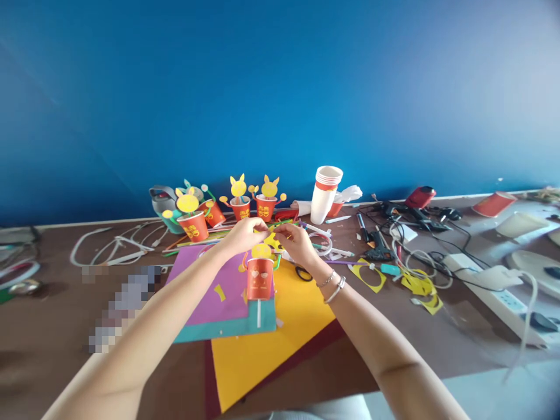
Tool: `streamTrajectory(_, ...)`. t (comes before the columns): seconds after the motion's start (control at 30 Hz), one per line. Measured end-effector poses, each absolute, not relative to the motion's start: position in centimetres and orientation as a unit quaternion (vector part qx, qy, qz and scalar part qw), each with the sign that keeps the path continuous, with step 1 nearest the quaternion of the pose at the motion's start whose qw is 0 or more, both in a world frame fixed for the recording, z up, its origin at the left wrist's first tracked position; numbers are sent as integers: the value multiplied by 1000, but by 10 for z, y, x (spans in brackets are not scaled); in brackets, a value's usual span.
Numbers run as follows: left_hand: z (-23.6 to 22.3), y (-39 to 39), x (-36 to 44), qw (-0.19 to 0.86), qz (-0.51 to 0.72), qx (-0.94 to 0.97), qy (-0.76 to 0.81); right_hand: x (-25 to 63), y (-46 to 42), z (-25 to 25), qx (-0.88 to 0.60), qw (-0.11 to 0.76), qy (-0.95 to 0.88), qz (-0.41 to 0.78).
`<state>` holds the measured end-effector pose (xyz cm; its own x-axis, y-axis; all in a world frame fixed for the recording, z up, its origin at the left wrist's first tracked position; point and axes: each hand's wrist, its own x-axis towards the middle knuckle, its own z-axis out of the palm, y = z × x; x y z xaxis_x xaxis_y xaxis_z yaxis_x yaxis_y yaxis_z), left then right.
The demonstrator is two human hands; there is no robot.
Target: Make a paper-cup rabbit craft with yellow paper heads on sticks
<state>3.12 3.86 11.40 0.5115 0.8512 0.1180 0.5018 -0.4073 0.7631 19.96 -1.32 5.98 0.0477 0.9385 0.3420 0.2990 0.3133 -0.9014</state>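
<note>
Both my hands are raised over the middle of the table, fingertips pinched close together. My left hand (pixel 250 234) and my right hand (pixel 296 242) meet near a small yellow paper piece (pixel 272 240). Whatever sits between the fingertips is too small to make out. Just below them is a red paper cup (pixel 259 279) with a yellow paper head (pixel 261 251) at its top and small arms at its sides. A white straw (pixel 259 313) sticks out from the cup's lower end, over teal and purple paper sheets (pixel 205 291).
Finished-looking cup figures (pixel 265 205) stand along the blue wall. A stack of white cups (pixel 326 195) is right of them. Glue guns (pixel 377 246), cables, scissors (pixel 303 273) and yellow paper scraps (pixel 370 277) lie to the right, with a power strip (pixel 490 294) beyond. Yellow paper (pixel 266 361) lies in front.
</note>
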Motion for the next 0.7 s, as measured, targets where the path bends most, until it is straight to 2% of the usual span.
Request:
streamTrajectory(0.1, 121, 49, 37, 337, 264, 802, 416, 206, -12, 65, -530, 492, -636, 269)
streamTrajectory(0.2, 120, 52, 45, 360, 324, 769, 418, 218, -10, 73, -604, 404, -655, 206)
streamTrajectory(0.33, 101, 40, 49, 447, 427, 652, 438, 232, -10, 79, -649, 347, -658, 160)
streamTrajectory(0.43, 78, 28, 47, 466, 463, 593, 465, 235, -12, 81, -648, 320, -673, 154)
streamTrajectory(0.7, 57, 28, 24, 405, 508, 599, 467, 232, -18, 78, -634, 225, -724, 153)
